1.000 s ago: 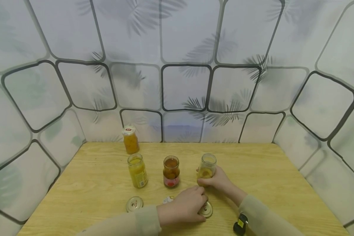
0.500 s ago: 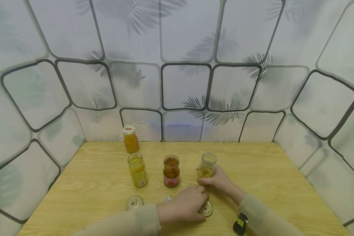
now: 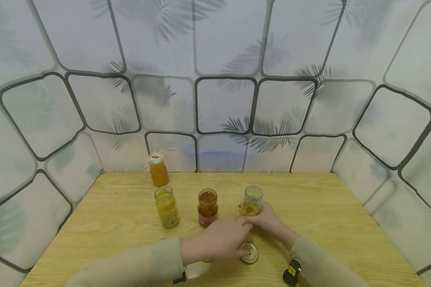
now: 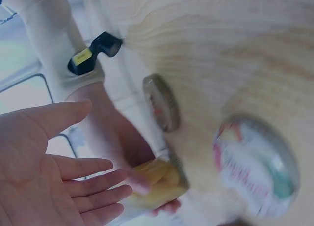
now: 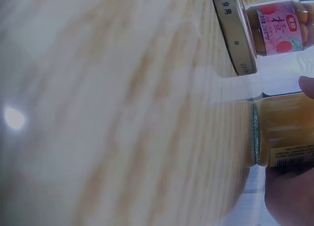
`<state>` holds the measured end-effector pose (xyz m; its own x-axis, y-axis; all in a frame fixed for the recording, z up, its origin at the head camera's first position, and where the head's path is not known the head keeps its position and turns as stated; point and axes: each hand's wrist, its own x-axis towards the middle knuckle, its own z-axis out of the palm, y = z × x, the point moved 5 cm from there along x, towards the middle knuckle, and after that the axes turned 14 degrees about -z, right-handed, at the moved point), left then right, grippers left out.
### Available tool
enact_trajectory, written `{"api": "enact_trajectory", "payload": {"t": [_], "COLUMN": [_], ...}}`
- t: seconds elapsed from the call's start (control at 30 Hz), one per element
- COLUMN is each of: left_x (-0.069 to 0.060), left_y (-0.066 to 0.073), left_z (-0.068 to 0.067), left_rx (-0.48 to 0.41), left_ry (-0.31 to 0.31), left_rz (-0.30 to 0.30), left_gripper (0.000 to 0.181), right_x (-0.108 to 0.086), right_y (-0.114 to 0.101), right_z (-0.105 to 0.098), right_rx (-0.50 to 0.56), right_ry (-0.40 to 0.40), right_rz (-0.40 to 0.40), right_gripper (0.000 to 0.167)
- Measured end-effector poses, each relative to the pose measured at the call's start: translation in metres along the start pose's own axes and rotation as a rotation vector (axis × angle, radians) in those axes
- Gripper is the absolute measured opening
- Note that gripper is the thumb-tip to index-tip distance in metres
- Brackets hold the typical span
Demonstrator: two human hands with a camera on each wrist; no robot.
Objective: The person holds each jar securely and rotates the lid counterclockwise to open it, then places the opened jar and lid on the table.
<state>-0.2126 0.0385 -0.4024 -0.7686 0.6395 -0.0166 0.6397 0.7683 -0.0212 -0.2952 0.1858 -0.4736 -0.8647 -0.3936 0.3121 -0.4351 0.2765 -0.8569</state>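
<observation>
left hand (image 3: 219, 240) is shifting off the lid (image 3: 250, 253), fingers (image 4: 95, 183) straight and empty, while we are noting the lidless jar (image 3: 253, 196) upright just beyond its fingertips, our right hand (image 3: 270, 219) gripping it.

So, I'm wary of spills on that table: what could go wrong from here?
The left hand could bump the amber jar just beyond it, which stands open. The right hand holds a lidless jar of yellow fruit; a tilt might spill it. The loose lid near the left hand might get nudged away.
</observation>
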Motion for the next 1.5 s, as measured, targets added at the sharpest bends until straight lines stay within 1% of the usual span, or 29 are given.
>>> {"api": "enact_trajectory", "payload": {"t": [0.07, 0.13, 0.2, 0.3, 0.4, 0.53, 0.67, 0.8, 0.93, 1.03, 1.1, 1.2, 1.27, 1.33, 1.5], "left_x": [-0.001, -0.003, -0.005, -0.008, -0.01, -0.013, -0.015, -0.016, -0.015, -0.012, -0.01, -0.009, -0.009, -0.009, -0.009], "left_y": [-0.002, -0.005, -0.008, -0.013, -0.017, -0.024, -0.033, -0.041, -0.05, -0.06, -0.068, -0.083, -0.093, -0.104, -0.127], "left_z": [-0.008, -0.015, -0.023, -0.035, -0.046, -0.059, -0.068, -0.075, -0.084, -0.091, -0.099, -0.112, -0.121, -0.127, -0.137], "left_rx": [0.031, 0.024, 0.022, 0.026, 0.054, 0.071, 0.091, 0.075, 0.019, -0.024, -0.044, -0.063, -0.058, -0.056, -0.033], "left_ry": [0.005, 0.005, 0.004, 0.003, 0.024, 0.056, 0.058, 0.054, 0.033, 0.011, 0.02, 0.042, 0.058, 0.058, 0.073], "left_rz": [-0.02, -0.043, -0.056, -0.069, -0.073, -0.075, -0.098, -0.132, -0.173, -0.204, -0.213, -0.241, -0.271, -0.311, -0.369], "left_gripper": [0.063, 0.065, 0.067, 0.07, 0.072, 0.071, 0.072, 0.073, 0.073, 0.073, 0.072, 0.069, 0.068, 0.067, 0.065], "right_x": [0.001, 0.001, 0.0, -0.002, -0.003, -0.004, -0.003, -0.002, -0.002, -0.002, -0.002, -0.002, -0.002, -0.001, -0.001], "right_y": [0.0, 0.0, 0.0, 0.0, 0.001, 0.002, 0.002, 0.002, 0.001, 0.0, -0.001, -0.001, -0.001, 0.0, 0.001], "right_z": [-0.001, -0.002, -0.002, -0.002, -0.001, 0.0, 0.0, 0.0, 0.0, 0.0, 0.0, 0.001, 0.001, 0.001, 0.0], "right_rx": [-0.013, -0.015, -0.007, 0.001, 0.007, 0.015, 0.02, 0.026, 0.022, 0.019, 0.024, 0.031, 0.036, 0.035, 0.035], "right_ry": [0.001, 0.003, 0.008, 0.019, 0.019, 0.009, 0.006, 0.003, 0.003, -0.001, -0.002, -0.001, 0.0, 0.0, -0.006], "right_rz": [-0.008, -0.007, 0.012, 0.053, 0.091, 0.107, 0.098, 0.079, 0.074, 0.069, 0.067, 0.065, 0.062, 0.06, 0.059], "right_gripper": [0.049, 0.05, 0.052, 0.052, 0.053, 0.054, 0.053, 0.051, 0.051, 0.051, 0.05, 0.049, 0.048, 0.048, 0.047]}}
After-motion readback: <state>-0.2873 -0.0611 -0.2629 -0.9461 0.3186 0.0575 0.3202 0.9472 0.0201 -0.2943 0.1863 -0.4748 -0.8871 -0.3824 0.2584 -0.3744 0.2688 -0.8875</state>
